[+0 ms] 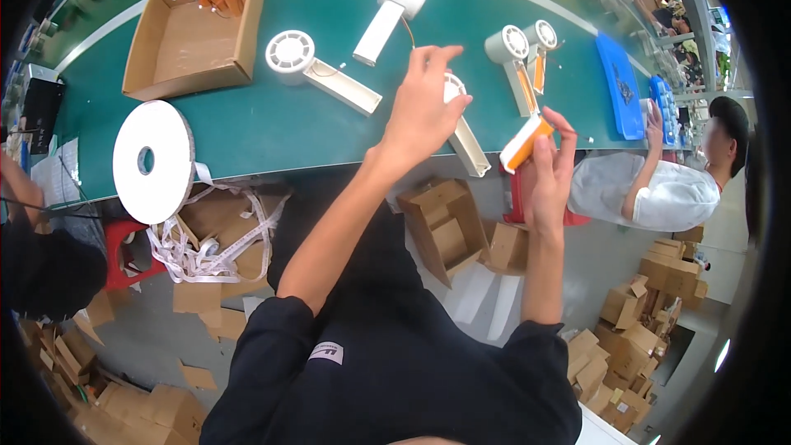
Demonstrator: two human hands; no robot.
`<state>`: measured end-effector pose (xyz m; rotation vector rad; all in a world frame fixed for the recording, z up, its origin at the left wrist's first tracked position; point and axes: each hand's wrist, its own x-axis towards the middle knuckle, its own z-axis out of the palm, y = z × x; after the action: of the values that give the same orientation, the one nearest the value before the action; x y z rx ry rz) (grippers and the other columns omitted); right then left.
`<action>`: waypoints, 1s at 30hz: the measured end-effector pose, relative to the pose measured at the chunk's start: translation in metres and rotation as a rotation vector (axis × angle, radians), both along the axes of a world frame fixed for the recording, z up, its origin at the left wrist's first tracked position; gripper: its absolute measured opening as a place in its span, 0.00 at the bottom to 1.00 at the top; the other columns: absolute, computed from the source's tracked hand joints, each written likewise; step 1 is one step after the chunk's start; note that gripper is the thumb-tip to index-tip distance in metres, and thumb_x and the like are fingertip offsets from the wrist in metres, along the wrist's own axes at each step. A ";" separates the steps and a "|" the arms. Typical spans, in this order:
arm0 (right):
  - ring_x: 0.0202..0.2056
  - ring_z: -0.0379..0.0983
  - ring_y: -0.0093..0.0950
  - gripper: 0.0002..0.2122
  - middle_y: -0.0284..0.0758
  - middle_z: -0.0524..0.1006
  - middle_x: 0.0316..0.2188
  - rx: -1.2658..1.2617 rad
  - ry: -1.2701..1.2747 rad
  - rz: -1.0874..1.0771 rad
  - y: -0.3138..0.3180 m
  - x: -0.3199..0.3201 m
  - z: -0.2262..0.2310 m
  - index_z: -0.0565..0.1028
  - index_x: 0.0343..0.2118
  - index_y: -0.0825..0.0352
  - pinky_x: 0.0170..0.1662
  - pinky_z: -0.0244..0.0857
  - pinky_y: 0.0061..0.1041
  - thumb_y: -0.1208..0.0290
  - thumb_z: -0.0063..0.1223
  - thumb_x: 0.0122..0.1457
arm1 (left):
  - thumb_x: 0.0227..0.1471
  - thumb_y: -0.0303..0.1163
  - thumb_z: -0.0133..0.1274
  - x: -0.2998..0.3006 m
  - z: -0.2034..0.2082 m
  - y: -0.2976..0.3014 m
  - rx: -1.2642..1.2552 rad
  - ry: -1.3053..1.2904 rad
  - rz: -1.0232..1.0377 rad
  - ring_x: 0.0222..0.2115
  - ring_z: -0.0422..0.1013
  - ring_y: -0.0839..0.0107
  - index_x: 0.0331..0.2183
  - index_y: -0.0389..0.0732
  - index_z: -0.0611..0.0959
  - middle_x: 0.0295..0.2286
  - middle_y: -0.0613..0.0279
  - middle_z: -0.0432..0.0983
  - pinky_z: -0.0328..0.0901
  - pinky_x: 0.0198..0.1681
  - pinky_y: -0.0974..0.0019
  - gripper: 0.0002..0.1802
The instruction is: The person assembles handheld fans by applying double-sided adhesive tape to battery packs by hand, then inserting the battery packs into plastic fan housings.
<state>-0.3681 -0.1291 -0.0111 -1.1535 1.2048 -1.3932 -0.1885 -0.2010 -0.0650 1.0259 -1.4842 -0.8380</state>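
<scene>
My right hand [550, 177] grips an orange battery [531, 147] with a white strip along one side, in front of the table edge. A thin wire with a small white plug shows past its fingers. My left hand [424, 111] is over a white handheld fan housing [468, 147], fingers apart; it covers much of the round head, and whether it touches is unclear. Left of it lie a housing with its round grille up [329, 82] and another [381, 29] turned over. Two fan housings [517, 74] with orange inside their handles lie at the right.
A cardboard box [185, 41] with several orange batteries sits at the back left. A large white tape roll [132, 165] overhangs the front edge. A blue tray [618, 86] lies at the right, beside a co-worker [659, 185]. Cardboard boxes [445, 231] stand below the green table [239, 136].
</scene>
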 end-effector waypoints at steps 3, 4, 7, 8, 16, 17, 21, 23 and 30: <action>0.41 0.69 0.18 0.18 0.35 0.74 0.40 -0.024 0.176 0.022 -0.007 0.000 0.003 0.64 0.56 0.65 0.45 0.63 0.18 0.71 0.49 0.64 | 0.46 0.26 0.61 -0.010 -0.019 -0.001 -0.010 0.069 0.142 0.43 0.73 0.59 0.50 0.34 0.73 0.44 0.49 0.69 0.69 0.40 0.61 0.27; 0.41 0.69 0.18 0.18 0.35 0.74 0.40 -0.017 0.184 0.018 -0.007 -0.004 0.003 0.64 0.56 0.65 0.45 0.63 0.18 0.71 0.49 0.64 | 0.46 0.27 0.61 -0.013 -0.023 -0.001 -0.033 0.040 0.233 0.42 0.73 0.60 0.48 0.34 0.74 0.42 0.49 0.71 0.70 0.39 0.63 0.26; 0.32 0.66 0.13 0.17 0.31 0.74 0.34 -0.064 0.409 0.115 -0.009 -0.010 0.001 0.68 0.54 0.66 0.36 0.62 0.14 0.76 0.53 0.61 | 0.49 0.28 0.58 -0.019 -0.030 0.001 0.026 0.129 0.194 0.38 0.75 0.59 0.43 0.32 0.77 0.37 0.49 0.75 0.70 0.38 0.63 0.18; 0.32 0.66 0.13 0.17 0.31 0.74 0.34 -0.055 0.414 0.110 -0.012 -0.008 0.001 0.68 0.54 0.66 0.36 0.62 0.14 0.76 0.53 0.61 | 0.50 0.28 0.57 -0.019 -0.031 -0.001 0.025 0.154 0.152 0.36 0.75 0.59 0.41 0.32 0.78 0.36 0.49 0.75 0.70 0.37 0.62 0.16; 0.28 0.67 0.21 0.15 0.32 0.76 0.33 -0.236 0.849 0.179 -0.036 0.007 0.002 0.75 0.46 0.67 0.34 0.64 0.21 0.78 0.61 0.54 | 0.51 0.27 0.52 -0.010 -0.032 -0.023 -0.073 0.015 0.245 0.33 0.73 0.57 0.37 0.32 0.78 0.32 0.50 0.75 0.68 0.35 0.61 0.11; 0.28 0.67 0.24 0.15 0.34 0.76 0.33 -0.271 0.899 0.202 -0.038 0.010 0.003 0.76 0.45 0.66 0.34 0.65 0.23 0.78 0.62 0.52 | 0.51 0.27 0.52 -0.011 -0.032 -0.022 -0.126 0.023 0.254 0.34 0.73 0.57 0.36 0.33 0.78 0.32 0.50 0.75 0.68 0.35 0.61 0.10; 0.27 0.67 0.26 0.16 0.35 0.77 0.33 -0.277 1.040 0.286 -0.046 0.014 -0.001 0.76 0.45 0.65 0.33 0.64 0.24 0.78 0.62 0.51 | 0.50 0.27 0.52 -0.011 -0.040 -0.024 -0.154 0.070 0.242 0.34 0.72 0.58 0.36 0.34 0.79 0.31 0.52 0.75 0.67 0.34 0.60 0.10; 0.27 0.67 0.26 0.17 0.35 0.77 0.33 -0.290 1.058 0.322 -0.047 0.013 -0.003 0.75 0.45 0.65 0.32 0.64 0.26 0.79 0.62 0.51 | 0.50 0.27 0.52 -0.011 -0.039 -0.023 -0.148 0.086 0.245 0.34 0.71 0.57 0.36 0.34 0.79 0.31 0.52 0.75 0.67 0.34 0.59 0.10; 0.28 0.67 0.28 0.19 0.35 0.77 0.33 -0.280 1.087 0.333 -0.046 0.015 -0.008 0.75 0.46 0.65 0.32 0.64 0.25 0.80 0.63 0.49 | 0.47 0.26 0.52 -0.012 -0.041 -0.026 -0.223 0.087 0.283 0.32 0.70 0.56 0.34 0.36 0.79 0.30 0.54 0.75 0.65 0.36 0.58 0.09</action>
<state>-0.3529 -0.1756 -0.0188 -2.3415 1.4229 -0.6381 -0.2001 -0.2266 -0.1062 0.9898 -1.2892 -0.4978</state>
